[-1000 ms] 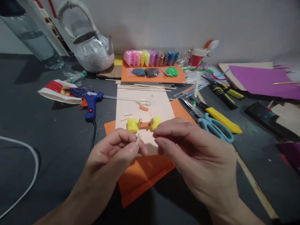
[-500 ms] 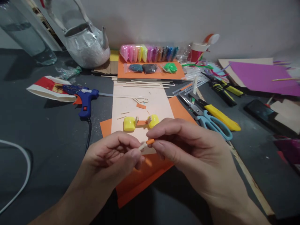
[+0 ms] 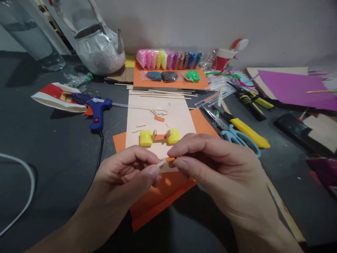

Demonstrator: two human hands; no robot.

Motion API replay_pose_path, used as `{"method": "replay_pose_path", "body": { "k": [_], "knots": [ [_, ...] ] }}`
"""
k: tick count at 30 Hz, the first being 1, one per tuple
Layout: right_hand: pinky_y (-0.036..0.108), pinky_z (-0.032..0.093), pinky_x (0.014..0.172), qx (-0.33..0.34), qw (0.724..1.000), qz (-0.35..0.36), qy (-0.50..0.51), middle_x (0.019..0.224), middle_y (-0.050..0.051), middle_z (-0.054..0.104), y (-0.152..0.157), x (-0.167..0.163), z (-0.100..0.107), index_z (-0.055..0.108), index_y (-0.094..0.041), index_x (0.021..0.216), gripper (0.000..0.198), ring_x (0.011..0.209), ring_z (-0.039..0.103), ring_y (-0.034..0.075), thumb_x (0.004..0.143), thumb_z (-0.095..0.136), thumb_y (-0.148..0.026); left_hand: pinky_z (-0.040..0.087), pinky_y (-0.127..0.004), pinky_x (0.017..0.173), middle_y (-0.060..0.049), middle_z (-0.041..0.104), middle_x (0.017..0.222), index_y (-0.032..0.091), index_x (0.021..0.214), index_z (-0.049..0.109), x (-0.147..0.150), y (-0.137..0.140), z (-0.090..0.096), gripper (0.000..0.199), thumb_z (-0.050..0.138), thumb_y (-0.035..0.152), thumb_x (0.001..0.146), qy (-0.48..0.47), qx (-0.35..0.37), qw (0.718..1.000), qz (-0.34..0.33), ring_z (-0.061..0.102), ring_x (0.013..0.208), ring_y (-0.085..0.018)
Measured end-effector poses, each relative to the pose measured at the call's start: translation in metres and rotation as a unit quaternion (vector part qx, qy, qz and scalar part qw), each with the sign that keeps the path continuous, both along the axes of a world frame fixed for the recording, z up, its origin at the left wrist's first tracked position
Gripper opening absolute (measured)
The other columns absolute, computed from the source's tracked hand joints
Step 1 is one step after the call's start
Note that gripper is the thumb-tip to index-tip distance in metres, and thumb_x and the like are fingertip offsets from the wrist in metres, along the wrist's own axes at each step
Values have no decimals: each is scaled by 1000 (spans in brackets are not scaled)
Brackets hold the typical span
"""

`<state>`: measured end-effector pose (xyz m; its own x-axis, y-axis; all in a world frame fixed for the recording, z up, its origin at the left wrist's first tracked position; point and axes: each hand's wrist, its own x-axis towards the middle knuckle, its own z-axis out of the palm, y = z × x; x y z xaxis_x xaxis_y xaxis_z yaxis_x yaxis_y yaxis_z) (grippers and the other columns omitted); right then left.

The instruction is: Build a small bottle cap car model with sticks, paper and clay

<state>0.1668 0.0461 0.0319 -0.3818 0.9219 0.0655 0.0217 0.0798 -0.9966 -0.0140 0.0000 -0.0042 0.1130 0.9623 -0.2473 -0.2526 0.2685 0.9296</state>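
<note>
Stick: short pale wooden stick, pinched by left hand.
Strip: small orange strip, pinched by right hand, touching the stick's tip.
Writing: none legible.

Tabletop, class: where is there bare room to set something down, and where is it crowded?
Bare: dark table between glue gun and white cable; also right of the scissors. Crowded: the back, around clay packets and knives.
</note>
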Motion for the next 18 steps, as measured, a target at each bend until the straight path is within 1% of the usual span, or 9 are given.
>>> {"method": "replay_pose_path", "body": {
  "k": [3,7,10,18],
  "knots": [
    [5,53,71,23,1000,-1,-18,82,-6,74,0,0,0,75,-21,87,12,75,69,3,87,72,-10,51,-12,62,4,69,71,26,83,74,0,1,0,7,72,30,88,18,16,1000,6,60,65,-7],
    [6,52,72,55,998,2,-40,82,-6,75,0,0,1,75,-20,86,11,77,68,3,86,72,-10,52,-11,62,5,70,73,27,84,74,-1,2,2,5,71,27,88,49,49,998,0,62,65,-6],
    [7,52,72,54,998,6,-42,81,-6,74,1,0,1,75,-20,86,10,76,67,3,87,72,-11,51,-10,61,6,68,71,28,84,74,-1,1,4,7,71,25,88,74,72,995,-4,61,64,-6],
    [7,52,70,50,998,-3,-43,80,-6,74,0,-2,0,75,-20,85,9,75,67,3,87,72,-12,49,-6,63,10,70,72,32,84,74,0,-1,9,15,69,18,88,138,101,985,28,62,65,-3]
  ]
}}
